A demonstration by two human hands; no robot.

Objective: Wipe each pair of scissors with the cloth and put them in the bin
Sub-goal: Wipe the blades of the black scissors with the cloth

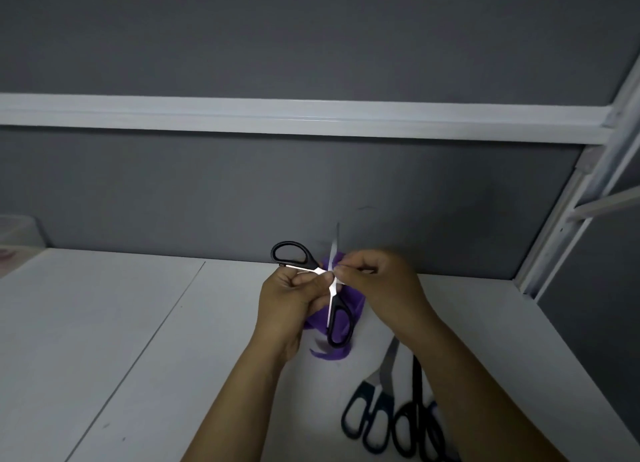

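Near the table's [138, 323] back edge, we hold the scissors [311, 261] in the air, blades crossed wide open. Our left hand [287, 299] curls its fingers around them just below the pivot, and our right hand [377, 278] pinches them at the pivot between thumb and forefinger. The cloth [356, 297] hangs bunched behind and under both hands; we cannot tell which hand holds it. A blue pair [375, 402] and a dark pair [417, 427] lie side by side toward the front right corner. The bin [15, 233] sits at the far left edge.
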